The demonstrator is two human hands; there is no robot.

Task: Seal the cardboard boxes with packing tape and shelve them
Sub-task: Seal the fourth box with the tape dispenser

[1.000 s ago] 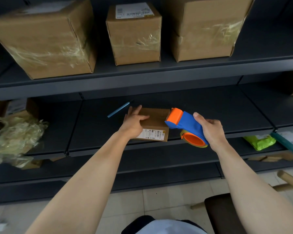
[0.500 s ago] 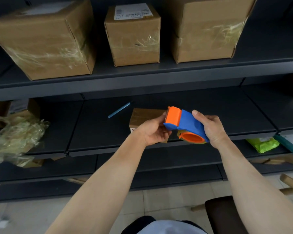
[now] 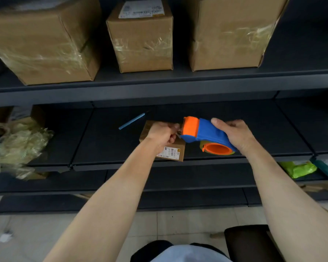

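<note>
Two hands working: right hand (image 3: 233, 134) grips tape dispenser (image 3: 206, 132), steadying it; left hand (image 3: 162, 134) pinches tape end (image 3: 179, 134) at its mouth, likely to draw strip. Small box (image 3: 171, 152) sits beneath left hand, near edge of shelf (image 3: 110, 144).

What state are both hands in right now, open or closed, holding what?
Left hand: closed, pinching the tape end, it seems.
Right hand: closed around the tape dispenser.

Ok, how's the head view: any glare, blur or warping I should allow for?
Head view: dim dark grey metal shelf, edges bowed; glare on the taped middle brown cardboard box; crumpled clear plastic wrap blurred; left hand, right hand and the blue-and-orange tape dispenser sharp.
</note>
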